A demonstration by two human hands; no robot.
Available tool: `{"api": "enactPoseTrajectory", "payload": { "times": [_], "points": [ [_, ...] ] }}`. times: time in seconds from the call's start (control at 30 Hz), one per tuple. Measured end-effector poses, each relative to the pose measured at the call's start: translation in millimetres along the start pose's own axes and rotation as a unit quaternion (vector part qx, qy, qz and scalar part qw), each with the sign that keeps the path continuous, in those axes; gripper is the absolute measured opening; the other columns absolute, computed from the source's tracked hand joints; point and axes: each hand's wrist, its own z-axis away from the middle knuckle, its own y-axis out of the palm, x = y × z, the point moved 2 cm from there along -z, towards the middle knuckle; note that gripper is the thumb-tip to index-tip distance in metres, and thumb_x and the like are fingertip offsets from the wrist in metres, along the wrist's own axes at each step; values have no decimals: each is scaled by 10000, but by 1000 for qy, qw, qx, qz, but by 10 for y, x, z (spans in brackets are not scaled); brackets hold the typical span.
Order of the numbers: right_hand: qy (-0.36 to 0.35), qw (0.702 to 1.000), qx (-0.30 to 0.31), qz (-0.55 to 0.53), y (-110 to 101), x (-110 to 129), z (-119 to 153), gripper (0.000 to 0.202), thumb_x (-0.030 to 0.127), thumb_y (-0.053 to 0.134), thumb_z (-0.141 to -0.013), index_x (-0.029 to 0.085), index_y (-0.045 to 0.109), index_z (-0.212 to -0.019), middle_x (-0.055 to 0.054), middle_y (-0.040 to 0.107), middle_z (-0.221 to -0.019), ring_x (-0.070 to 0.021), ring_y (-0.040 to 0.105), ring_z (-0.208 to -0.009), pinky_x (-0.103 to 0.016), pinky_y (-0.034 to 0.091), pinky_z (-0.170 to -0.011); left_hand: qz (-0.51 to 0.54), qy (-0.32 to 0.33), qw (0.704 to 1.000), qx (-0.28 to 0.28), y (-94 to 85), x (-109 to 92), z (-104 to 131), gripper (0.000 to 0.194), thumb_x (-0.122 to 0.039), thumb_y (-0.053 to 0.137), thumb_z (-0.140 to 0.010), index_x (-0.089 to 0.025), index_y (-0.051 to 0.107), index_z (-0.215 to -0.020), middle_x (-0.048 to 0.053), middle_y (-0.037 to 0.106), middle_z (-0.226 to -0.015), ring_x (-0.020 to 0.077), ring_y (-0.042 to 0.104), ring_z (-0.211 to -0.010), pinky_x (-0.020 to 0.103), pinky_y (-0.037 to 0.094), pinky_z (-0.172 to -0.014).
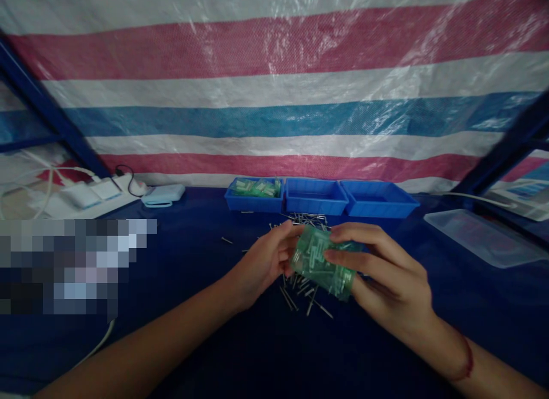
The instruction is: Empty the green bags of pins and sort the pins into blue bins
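A green see-through plastic bag with small pieces inside is held above the table. My right hand grips it from the right, fingers across its front and top. At its left edge is my left hand, fingers curled and partly hidden behind the bag. Below and behind the bag, many loose thin metal nails or screws lie in a pile; I cannot tell which kind. One stray nail-like piece lies left of the pile.
Three blue bins stand in a row at the back: the left bin contains green bags, the middle bin and right bin show bare floors. A clear plastic lid lies right. Left are a light-blue device and a power strip.
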Motion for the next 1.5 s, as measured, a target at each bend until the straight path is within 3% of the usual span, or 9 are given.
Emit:
{"api": "enactPoseTrajectory", "payload": {
  "times": [0.13,0.33,0.47,0.57,0.77,0.87,1.17,1.3,1.5],
  "points": [
    [20,999,22,12,19,-4,-3,334,26,491,-788,257,650,-969,-60,539,-1066,-209,546,-1010,-366,493,-805,-97,53,992,56,59,-71,51,150,-302,613,-783,-155,628,-812,-7,547,-662,124,521,-661,253,397,-621],
    [248,963,-5,-102,102,-37,66,329,230,452,-895,297,482,-1215,-23,569,-851,-151,561,-691,-295,474,-603,-178,146,972,-50,-46,-117,66,119,-263,547,-839,-162,582,-893,25,636,-825,163,592,-793,328,454,-762],
    [381,861,72,-330,228,-32,97,374,449,261,-947,253,440,-1209,19,552,-662,-97,445,-450,-233,360,-413,-358,305,880,-70,-74,-156,107,52,-222,594,-827,-198,606,-871,17,634,-899,176,570,-909,366,416,-868],
    [404,828,67,-384,249,-35,76,295,461,373,-915,234,519,-1035,24,550,-653,-90,487,-488,-225,390,-459,-414,369,832,-24,-7,-131,150,73,-159,597,-820,-219,629,-848,26,603,-1011,182,524,-1046,378,365,-962],
    [407,873,7,-268,170,-81,44,174,386,584,-810,254,545,-917,30,545,-671,-94,516,-526,-212,410,-466,-344,241,904,-77,21,-80,155,371,-145,491,-833,-247,511,-1189,57,547,-1130,204,522,-1022,364,445,-831],
    [381,898,-2,-221,162,-76,50,145,358,589,-806,260,545,-904,16,557,-711,-108,525,-544,-221,416,-449,-341,168,923,-52,32,-74,138,207,-311,497,-865,-198,614,-992,42,606,-940,187,552,-855,323,442,-710],
    [291,936,54,-192,144,-87,34,355,302,504,-876,299,377,-1207,-5,573,-872,-121,580,-632,-249,483,-537,-290,169,941,-41,-61,-22,35,213,-320,494,-872,-164,601,-969,43,639,-902,159,585,-812,299,448,-731],
    [298,931,16,-209,83,-221,1,357,329,523,-863,288,361,-1178,-17,558,-937,-103,564,-607,-249,490,-543,-327,210,912,-132,-295,-181,-111,201,-313,473,-876,-147,573,-930,42,622,-859,162,581,-821,296,447,-736],
    [353,927,-4,-128,-16,-580,27,314,370,539,-834,234,432,-1096,-2,577,-809,-115,557,-545,-250,444,-480,-471,247,796,-289,-779,-548,-523,419,-258,490,-862,-108,356,-1229,43,623,-798,154,592,-734,280,448,-700]
  ]
}}
